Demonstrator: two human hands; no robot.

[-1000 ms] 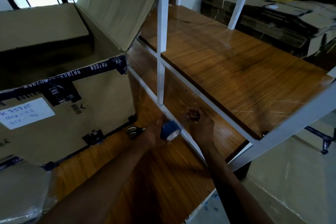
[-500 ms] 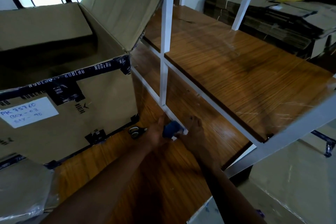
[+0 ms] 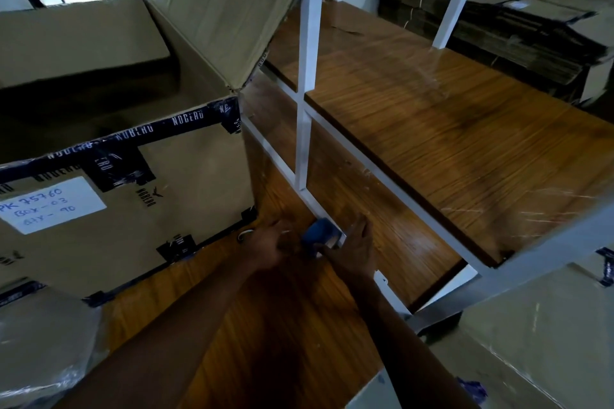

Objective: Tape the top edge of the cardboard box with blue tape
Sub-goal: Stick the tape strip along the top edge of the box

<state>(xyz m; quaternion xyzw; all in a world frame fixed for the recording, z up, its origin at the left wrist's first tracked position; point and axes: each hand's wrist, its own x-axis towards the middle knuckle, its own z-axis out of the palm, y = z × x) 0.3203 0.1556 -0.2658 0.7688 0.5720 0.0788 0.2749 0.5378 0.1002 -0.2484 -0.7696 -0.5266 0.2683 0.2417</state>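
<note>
Head view, looking down at a wooden desk [image 3: 282,335]. Both hands meet at a roll of blue tape [image 3: 320,236], which sits low by the desk surface, right next to the white metal frame [image 3: 304,143] of the shelf unit. Left hand [image 3: 265,247] comes in from the left w/ fingers curled toward the roll's left side; looks like it's touching it, but can't tell if it's actually gripping or just resting against it. Right hand [image 3: 354,247] is on the roll's right side, fingers stretched out fairly flat and pointing up-left, thumb side pressed near the roll; no full wrap visible, so grip can't be confirmed there either. Large cardboard box [image 3: 186,176] stands on the desk to the left, well apart from the roll but near the left hand. Top is open: one flap [image 3: 226,10] tilts up at the back right, another lies folded inward on the left. Dark printed tape [image 3: 166,129] w/ white lettering runs along the front top edge and wraps the corner; more dark strips on the bottom edge. White label [image 3: 50,204] w/ handwritten text on the front face. Small item w/ a white loop [image 3: 244,235] lies on the desk just by the box's bottom corner, partly behind the left hand; can't ID it. Higher wooden shelf [image 3: 448,129] to the right, flattened cardboard stacks [image 3: 498,23] beyond. Clear plastic wrap [image 3: 40,349] at bottom left.
</note>
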